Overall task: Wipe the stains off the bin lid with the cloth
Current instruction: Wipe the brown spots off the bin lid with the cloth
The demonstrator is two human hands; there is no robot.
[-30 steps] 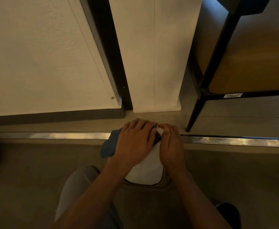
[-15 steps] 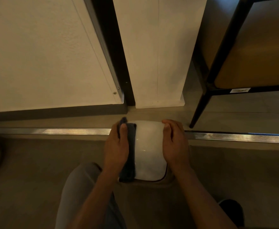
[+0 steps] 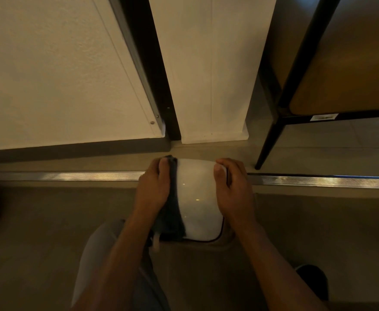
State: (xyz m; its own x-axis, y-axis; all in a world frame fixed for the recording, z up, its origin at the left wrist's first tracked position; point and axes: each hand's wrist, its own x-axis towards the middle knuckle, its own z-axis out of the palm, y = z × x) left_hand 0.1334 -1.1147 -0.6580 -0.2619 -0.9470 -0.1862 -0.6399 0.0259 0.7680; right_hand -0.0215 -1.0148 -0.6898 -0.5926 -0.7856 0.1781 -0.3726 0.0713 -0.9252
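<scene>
A white glossy bin lid [image 3: 197, 198] sits on the floor below me, seen from above. A dark blue cloth [image 3: 172, 218] covers the lid's left edge from its far corner to its near corner. My left hand [image 3: 153, 189] grips the cloth against that left side, thumb on top. My right hand [image 3: 233, 187] holds the lid's right edge, thumb lying on the top surface and fingers wrapped over the side. The bin body under the lid is hidden.
A metal floor strip [image 3: 60, 176] runs left to right under the lid's far end. White wall panels [image 3: 49, 75] and a dark door gap [image 3: 159, 86] stand ahead. A black chair leg [image 3: 267, 147] stands to the right. My knee [image 3: 94, 254] is at lower left.
My left hand slid the cloth from the lid's far middle to its left edge, uncovering the white top. My right hand stayed on the right side. Little differs from half a second ago.
</scene>
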